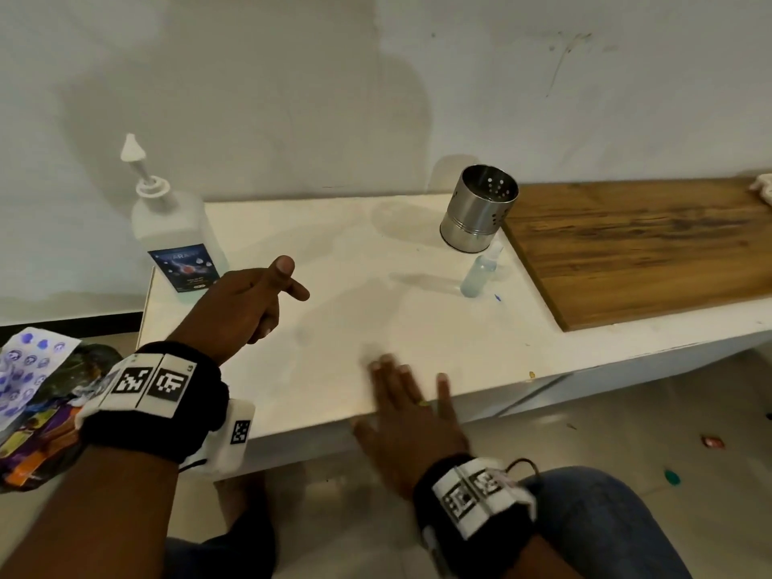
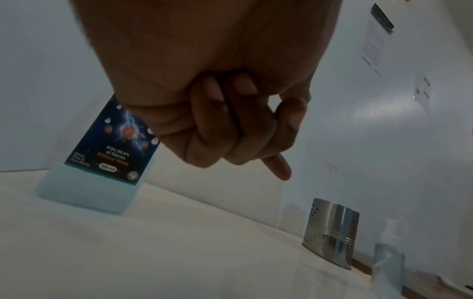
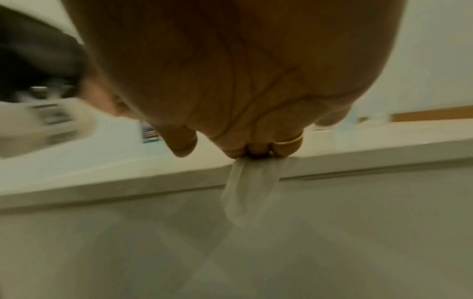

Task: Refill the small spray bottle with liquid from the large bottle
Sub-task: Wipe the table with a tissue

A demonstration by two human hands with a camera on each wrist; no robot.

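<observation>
The large clear pump bottle (image 1: pixel 175 227) with a blue label stands at the back left corner of the white table (image 1: pixel 334 244); the left wrist view shows it too (image 2: pixel 102 161). The small spray bottle (image 1: pixel 480 273), part full of pale liquid, stands at the right of the table, also visible as the spray bottle (image 2: pixel 387 263). My left hand (image 1: pixel 292 282) hovers just right of the large bottle, index finger pointing, the other fingers (image 2: pixel 230 121) curled, holding nothing. My right hand (image 1: pixel 409 394) lies flat and blurred at the table's front edge. A pale blurred strip (image 3: pixel 250 192) shows under its fingers; I cannot tell what it is.
A perforated steel cup (image 1: pixel 478 215) stands just behind the spray bottle. A wooden board (image 1: pixel 647 248) covers the right end of the table. A bag of colourful wrappers (image 1: pixel 37 403) lies on the floor at left. My knee (image 1: pixel 605 516) is below the table edge.
</observation>
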